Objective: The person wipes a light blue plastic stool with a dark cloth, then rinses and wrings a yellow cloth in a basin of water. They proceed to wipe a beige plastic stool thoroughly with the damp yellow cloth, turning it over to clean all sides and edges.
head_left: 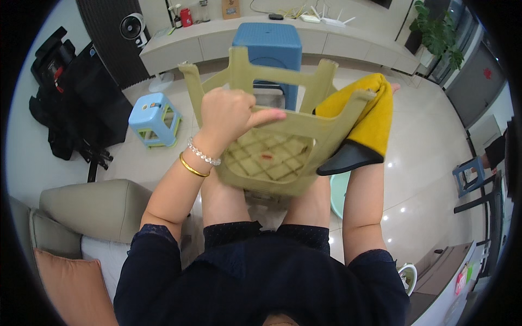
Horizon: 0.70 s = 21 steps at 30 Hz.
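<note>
An upturned olive-green plastic stool (267, 155) is above my thighs, its legs pointing up and away from me and its lattice seat underside showing. My left hand (232, 110) grips the stool's near side rail, the thumb lying along it. A yellow and dark grey cloth (369, 118) drapes over my right hand (394, 88) and against the stool's right leg. Most of that hand is hidden; only a bit of skin shows at the cloth's upper edge, and the forearm comes up from below.
A tall blue plastic stool (267, 36) stands beyond, before a long low cabinet (220, 42). At left are a small light-blue stool (153, 118) and a sofa (94, 203). A pale green basin (340, 191) is beside my right leg. Another person's hand (485, 161) is at a small blue stool (469, 177).
</note>
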Tool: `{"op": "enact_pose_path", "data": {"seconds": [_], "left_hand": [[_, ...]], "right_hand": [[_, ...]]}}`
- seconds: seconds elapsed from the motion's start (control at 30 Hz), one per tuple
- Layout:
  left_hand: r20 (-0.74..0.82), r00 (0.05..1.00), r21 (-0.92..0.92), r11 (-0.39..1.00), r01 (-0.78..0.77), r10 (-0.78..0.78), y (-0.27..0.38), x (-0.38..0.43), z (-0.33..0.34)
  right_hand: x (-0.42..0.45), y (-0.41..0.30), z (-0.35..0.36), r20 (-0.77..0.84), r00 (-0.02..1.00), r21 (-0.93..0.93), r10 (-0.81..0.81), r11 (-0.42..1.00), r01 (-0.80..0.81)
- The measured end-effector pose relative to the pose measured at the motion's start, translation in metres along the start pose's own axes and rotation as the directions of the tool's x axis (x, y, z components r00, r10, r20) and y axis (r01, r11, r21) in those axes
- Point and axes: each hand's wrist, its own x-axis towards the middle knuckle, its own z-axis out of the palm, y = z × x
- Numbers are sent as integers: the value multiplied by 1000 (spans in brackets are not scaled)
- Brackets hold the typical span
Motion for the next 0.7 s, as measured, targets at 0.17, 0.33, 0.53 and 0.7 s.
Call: {"op": "enact_pose_path", "data": {"seconds": [0.17, 0.33, 0.53, 0.7], "left_hand": [[298, 939, -23, 982, 189, -174, 9, 54, -10], [302, 931, -26, 975, 222, -204, 10, 63, 2], [179, 968, -115, 973, 197, -175, 15, 60, 17], [-208, 927, -289, 926, 245, -311, -10, 21, 5]], "right_hand": [[10, -14, -14, -132, 982, 98, -138, 984, 152], [-20, -33, 9, -427, 890, 413, -157, 842, 347], [-12, 0, 81, 693, 623, -709, -363, -188, 680], [24, 30, 88, 703, 690, -688, -172, -409, 599]]}}
